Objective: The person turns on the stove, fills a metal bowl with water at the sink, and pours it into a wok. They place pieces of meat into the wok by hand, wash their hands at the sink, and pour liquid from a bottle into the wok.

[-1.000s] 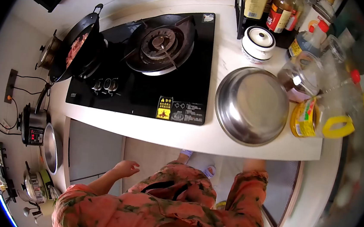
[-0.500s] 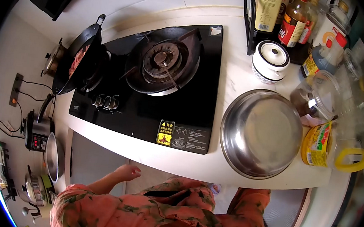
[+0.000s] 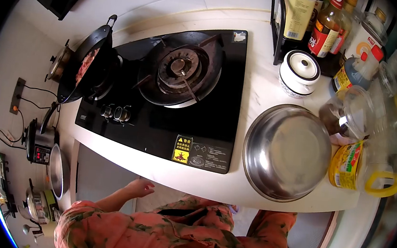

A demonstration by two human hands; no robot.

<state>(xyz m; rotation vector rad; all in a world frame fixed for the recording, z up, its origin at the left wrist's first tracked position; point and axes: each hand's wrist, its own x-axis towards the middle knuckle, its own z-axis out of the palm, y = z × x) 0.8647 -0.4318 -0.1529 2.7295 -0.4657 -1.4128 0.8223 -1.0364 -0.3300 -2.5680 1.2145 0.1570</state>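
Note:
My left hand (image 3: pixel 141 188) hangs below the counter's front edge, beside my patterned trousers. Its fingers are loosely bent and a little apart, with nothing visible in them, and it touches nothing. My right hand is out of the frame. Above my left hand is the black gas stove (image 3: pixel 160 125). Its near burner (image 3: pixel 180 67) is bare, while a black wok (image 3: pixel 87 64) holding pieces of reddish meat sits on the left one. A steel bowl (image 3: pixel 286 153) lies bottom up on the counter, right of the stove.
A white lidded pot (image 3: pixel 299 74) stands behind the bowl. Bottles (image 3: pixel 324 31), a clear plastic jar (image 3: pixel 348 113) and a yellow-labelled container (image 3: pixel 346 164) crowd the right side. At the left are a cooker (image 3: pixel 40 148), a steel basin (image 3: pixel 58 171) and a lidded pan (image 3: pixel 39 204).
The view has shifted, so the stove and counter appear lower and larger. My left hand stays below the counter, its fingers slightly less curled than a second ago. Nothing was picked up.

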